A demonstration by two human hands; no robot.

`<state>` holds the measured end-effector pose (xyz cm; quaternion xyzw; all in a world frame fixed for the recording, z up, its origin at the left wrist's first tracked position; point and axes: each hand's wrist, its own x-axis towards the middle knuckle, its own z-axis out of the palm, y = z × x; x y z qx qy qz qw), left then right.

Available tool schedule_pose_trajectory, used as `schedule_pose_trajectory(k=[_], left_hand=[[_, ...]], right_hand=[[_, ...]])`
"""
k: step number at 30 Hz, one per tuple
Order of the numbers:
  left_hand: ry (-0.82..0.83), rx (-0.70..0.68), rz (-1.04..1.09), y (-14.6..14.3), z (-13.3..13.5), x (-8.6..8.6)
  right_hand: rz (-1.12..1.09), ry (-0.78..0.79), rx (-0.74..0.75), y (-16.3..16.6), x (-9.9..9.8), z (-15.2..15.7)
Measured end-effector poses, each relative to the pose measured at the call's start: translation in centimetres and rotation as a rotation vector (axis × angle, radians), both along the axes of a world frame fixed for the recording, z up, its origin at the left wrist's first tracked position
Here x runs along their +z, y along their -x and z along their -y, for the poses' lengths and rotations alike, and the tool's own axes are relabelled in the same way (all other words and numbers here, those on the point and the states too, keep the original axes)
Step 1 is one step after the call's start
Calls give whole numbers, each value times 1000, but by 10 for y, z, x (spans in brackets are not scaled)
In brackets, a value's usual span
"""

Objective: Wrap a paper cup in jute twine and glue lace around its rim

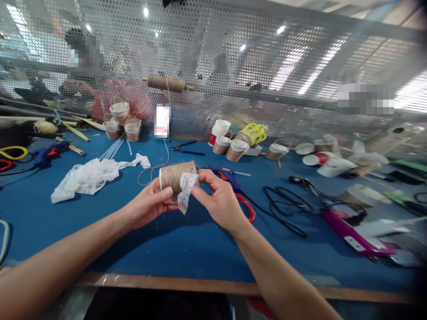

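Note:
A paper cup wrapped in brown twine (173,178) is held on its side above the blue table, its white end toward the left. My left hand (148,204) is closed around the cup's lower left, thumb on the twine. Between the fingertips of my right hand (218,198) is pinched a short strip of white lace (186,189), which lies against the cup's right part and hangs down below it. Some of the right fingers are hidden behind the cup. Just beyond that hand lies a blue glue gun (230,178), with a red scissor handle (247,208) nearby.
Loose white lace (88,180) lies left, near another glue gun (50,153). Several twine-wrapped cups (237,150) stand before a perforated metal screen (200,49). Pliers (188,147), a phone (162,121), black cable (287,204) and a purple power strip (350,231) are around.

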<state>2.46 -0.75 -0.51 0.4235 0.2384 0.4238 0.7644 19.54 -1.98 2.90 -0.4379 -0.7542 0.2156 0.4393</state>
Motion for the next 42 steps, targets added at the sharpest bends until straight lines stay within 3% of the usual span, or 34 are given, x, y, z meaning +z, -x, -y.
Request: schedule_pose_trajectory(k=[3, 7, 10, 14, 18, 22, 26, 33, 38, 42], left_hand=[[71, -49, -77, -3, 5, -1], [-49, 139, -219, -3, 11, 1], [-341, 180, -360, -2, 12, -1], [-863, 271, -750, 4, 8, -7], [-1367, 535, -1022, 8, 5, -15], [-1719, 880, -1048, 4, 7, -16], [-1755, 913, -927, -1, 7, -16], [-1832, 890, -894, 2, 0, -16], [-1814, 855, -737, 3, 5, -5], [-1498, 717, -544, 7, 12, 12]], right_hand=[[-27, -6, -65, -4, -2, -4], [-38, 6, -192, -7, -5, -9], [-38, 36, -217, -9, -6, -12], [-61, 84, -174, -8, -5, -10], [-182, 150, -132, -3, -5, -6], [-484, 299, -64, 5, -6, -1], [-651, 397, -43, 12, -4, 3], [-625, 463, 19, 13, -3, 7], [-258, 292, -2, 8, -5, 7], [34, 95, 28, 5, -7, 8]])
